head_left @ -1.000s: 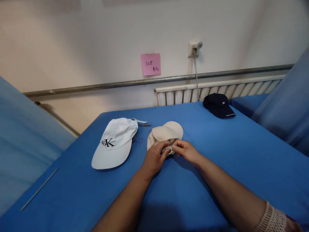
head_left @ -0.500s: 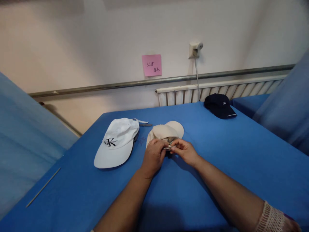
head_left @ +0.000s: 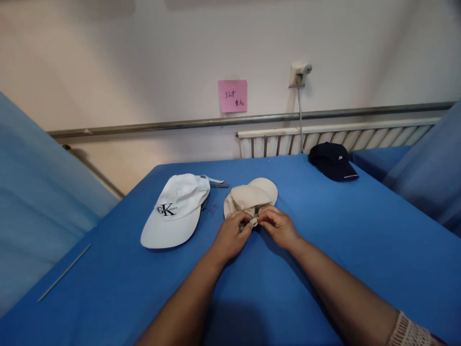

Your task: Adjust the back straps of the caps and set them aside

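Observation:
A beige baseball cap (head_left: 250, 197) lies on the blue-covered table with its brim pointing away from me and its back opening facing me. At that opening, my left hand (head_left: 233, 235) pinches the cap's back strap (head_left: 254, 222) from the left. From the right, the fingers of my right hand (head_left: 279, 226) are closed on the same strap close by. Fingers hide the strap's fastening. Left of these hands sits a white baseball cap (head_left: 178, 204) with black letters, its brim toward me and its own strap sticking out at the back.
A dark navy cap (head_left: 333, 161) rests at the far right of the blue table cover (head_left: 309, 298). A thin stick (head_left: 65, 272) lies at the left edge. Behind stand a radiator (head_left: 277, 144), a pipe and a wall socket (head_left: 299, 75). Blue curtains (head_left: 25, 202) hang at both sides.
The left thumb and fingers have opened out a little around the strap, and more of the strap shows between my hands. The whole view has shifted slightly.

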### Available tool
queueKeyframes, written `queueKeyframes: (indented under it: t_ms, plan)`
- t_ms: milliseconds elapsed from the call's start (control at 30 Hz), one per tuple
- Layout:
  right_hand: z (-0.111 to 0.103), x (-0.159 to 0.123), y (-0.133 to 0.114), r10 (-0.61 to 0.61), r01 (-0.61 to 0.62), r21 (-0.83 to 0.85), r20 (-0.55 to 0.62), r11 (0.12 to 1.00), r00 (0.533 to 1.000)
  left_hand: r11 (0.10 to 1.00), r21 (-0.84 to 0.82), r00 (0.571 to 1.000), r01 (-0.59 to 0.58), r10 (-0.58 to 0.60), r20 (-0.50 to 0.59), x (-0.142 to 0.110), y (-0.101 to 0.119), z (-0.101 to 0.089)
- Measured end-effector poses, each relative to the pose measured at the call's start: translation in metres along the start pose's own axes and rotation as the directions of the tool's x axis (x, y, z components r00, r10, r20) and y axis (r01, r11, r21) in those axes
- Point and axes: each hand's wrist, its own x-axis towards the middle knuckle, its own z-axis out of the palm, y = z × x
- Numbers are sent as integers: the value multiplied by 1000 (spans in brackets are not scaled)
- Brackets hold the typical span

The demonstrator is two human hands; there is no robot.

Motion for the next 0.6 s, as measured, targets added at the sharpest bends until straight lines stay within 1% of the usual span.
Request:
queueKeyframes:
  t_ms: [133, 233, 367, 467, 533, 600]
  plan:
    - [2, -3, 2, 90, -86, -69, 54, 994, 994, 989, -121, 994, 88, -80, 72, 0, -11, 8]
    - [2, -4, 1, 119, -111, -82, 99, 990, 988, 974, -188, 990, 129, -116, 79, -1, -17, 11]
    - [1, -5, 1, 77, -60, -115, 143, 992, 987, 958, -230, 984, 169, -150, 95, -2, -22, 14]
    - [0, -5, 1, 38, -17, -136, 151, 991, 988, 941, -279, 979, 194, -169, 111, -1, -22, 15]
    - [-1, -5, 2, 29, -11, -123, 148, 992, 989, 929, -305, 977, 209, -187, 101, 0, -20, 16]
    - [-2, -5, 2, 19, -1, -124, 140, 992, 990, 933, -304, 981, 192, -179, 72, 0, -16, 16]
